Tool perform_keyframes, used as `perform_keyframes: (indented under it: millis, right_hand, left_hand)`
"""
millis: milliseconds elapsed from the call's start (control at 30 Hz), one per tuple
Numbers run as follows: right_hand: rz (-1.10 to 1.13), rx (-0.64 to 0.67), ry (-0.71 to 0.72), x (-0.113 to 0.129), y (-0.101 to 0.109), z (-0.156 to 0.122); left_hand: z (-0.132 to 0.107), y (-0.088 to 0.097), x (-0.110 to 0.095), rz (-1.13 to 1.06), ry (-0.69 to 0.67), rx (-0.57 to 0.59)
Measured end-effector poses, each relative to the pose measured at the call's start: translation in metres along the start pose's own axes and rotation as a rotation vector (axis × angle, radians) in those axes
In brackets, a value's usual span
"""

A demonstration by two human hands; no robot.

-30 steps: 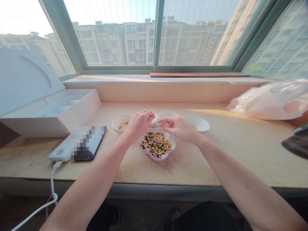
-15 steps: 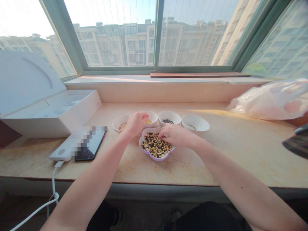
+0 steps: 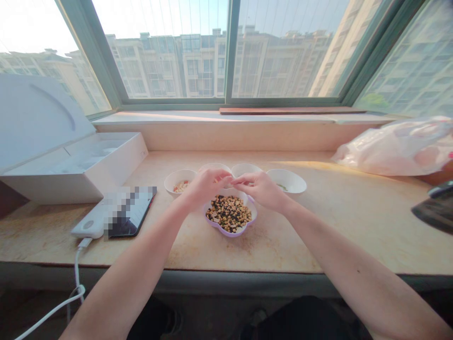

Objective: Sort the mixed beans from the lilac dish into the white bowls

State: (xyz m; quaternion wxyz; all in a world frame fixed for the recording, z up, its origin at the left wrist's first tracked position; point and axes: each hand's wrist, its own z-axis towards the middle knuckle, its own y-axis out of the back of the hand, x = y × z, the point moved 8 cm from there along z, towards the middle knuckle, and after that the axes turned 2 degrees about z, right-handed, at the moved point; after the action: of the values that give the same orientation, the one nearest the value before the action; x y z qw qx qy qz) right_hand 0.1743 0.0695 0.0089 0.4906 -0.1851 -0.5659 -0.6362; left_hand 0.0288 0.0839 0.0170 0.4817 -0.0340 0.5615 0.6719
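Beige countertop [image 3: 354, 212] across the frame's middle. At centre, left hand [image 3: 203, 185] and right hand [image 3: 268, 191], pinched narrow, nearly tip to tip, contents impossible to tell; just below, flower-shaped bowl [image 3: 230, 233] of mixed beans [image 3: 229, 213].

From my end I see the right hand [image 3: 265, 191] lifted clear of the mixed beans [image 3: 230, 215] it was dipping into. The left hand [image 3: 205, 186] is now farther right, so the two seem to touch, hiding what showed inside the middle white bowls [image 3: 247, 168].
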Motion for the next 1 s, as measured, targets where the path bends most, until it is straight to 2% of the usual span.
perform_keyframes:
  millis: [67, 167, 333, 433, 533, 633, 733, 833, 1000]
  right_hand:
    - [0.057, -0.054, 0.002, 0.0, 0.005, 0.001]
    - [0.118, -0.105, 0.004, 0.0, 0.008, 0.001]
    - [0.137, -0.117, 0.024, 0.001, 0.007, 0.001]
    - [0.061, -0.076, 0.036, 0.005, 0.005, -0.001]
    - [-0.11, 0.095, 0.049, 0.01, -0.008, -0.005]
    - [-0.298, 0.314, 0.16, 0.019, -0.027, -0.014]
    - [-0.394, 0.425, 0.263, 0.026, -0.039, -0.022]
    - [-0.444, 0.485, 0.284, 0.027, -0.044, -0.025]
    - [-0.465, 0.538, 0.261, 0.028, -0.046, -0.025]
  left_hand:
    - [-0.002, -0.005, -0.006, -0.061, -0.008, 0.027]
    - [-0.003, -0.008, -0.009, -0.132, 0.003, 0.0]
    - [-0.002, -0.011, -0.008, -0.187, 0.0, -0.007]
    - [-0.002, -0.009, -0.008, -0.087, -0.003, 0.002]
    - [-0.002, 0.003, -0.005, 0.101, 0.028, -0.013]
    - [-0.004, 0.025, 0.003, 0.305, 0.144, -0.093]
    - [-0.011, 0.049, 0.019, 0.5, 0.39, -0.168]
    - [-0.018, 0.061, 0.035, 0.638, 0.573, -0.132]
    - [-0.021, 0.062, 0.06, 0.753, 0.68, 0.022]
